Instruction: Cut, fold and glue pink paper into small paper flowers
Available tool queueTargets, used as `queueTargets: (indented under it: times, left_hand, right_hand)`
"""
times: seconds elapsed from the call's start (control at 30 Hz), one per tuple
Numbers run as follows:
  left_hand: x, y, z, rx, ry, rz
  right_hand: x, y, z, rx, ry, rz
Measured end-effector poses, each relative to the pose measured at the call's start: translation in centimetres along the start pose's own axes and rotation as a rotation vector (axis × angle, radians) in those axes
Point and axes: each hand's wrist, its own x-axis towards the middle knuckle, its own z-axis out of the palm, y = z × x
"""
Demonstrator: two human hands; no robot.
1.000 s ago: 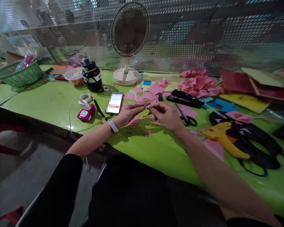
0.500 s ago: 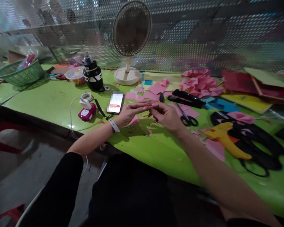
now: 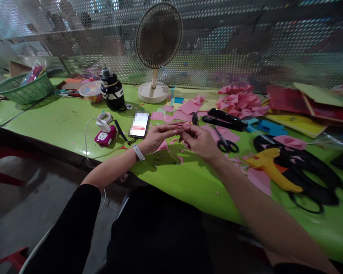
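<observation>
Over the table's front part, my left hand (image 3: pixel 157 137) and my right hand (image 3: pixel 200 143) meet at the fingertips. Between them shows a sliver of pink paper (image 3: pixel 187 124), mostly hidden by the fingers. The left fingers are long and pressed together; the right thumb and forefinger pinch. Small pink scraps (image 3: pixel 180 160) lie beneath the hands. Just right of my right hand are black-handled scissors (image 3: pixel 227 145) on a pink sheet, with a black stapler (image 3: pixel 225 119) behind them. A phone (image 3: pixel 140 125) with a lit screen lies beyond my left wrist.
A white fan (image 3: pixel 153 93) stands at the back before a perforated metal screen. Left are a black bottle (image 3: pixel 113 93), a pink power adapter (image 3: pixel 105 136) with a cable, and a green basket (image 3: pixel 24 89). Right are folded pink papers (image 3: pixel 241 101) and a yellow glue gun (image 3: pixel 270 167).
The hands stay together in nearly the same place, with only slight finger movement. The view has shifted a little; objects on the table have not moved.
</observation>
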Motion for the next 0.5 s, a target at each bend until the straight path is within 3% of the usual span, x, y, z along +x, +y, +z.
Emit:
queueTargets:
  times: [0.5]
  left_hand:
    - [-0.02, -0.29, -0.17, -0.035, 0.014, -0.020]
  right_hand:
    - [0.00, -0.42, 0.19, 0.030, -0.021, 0.036]
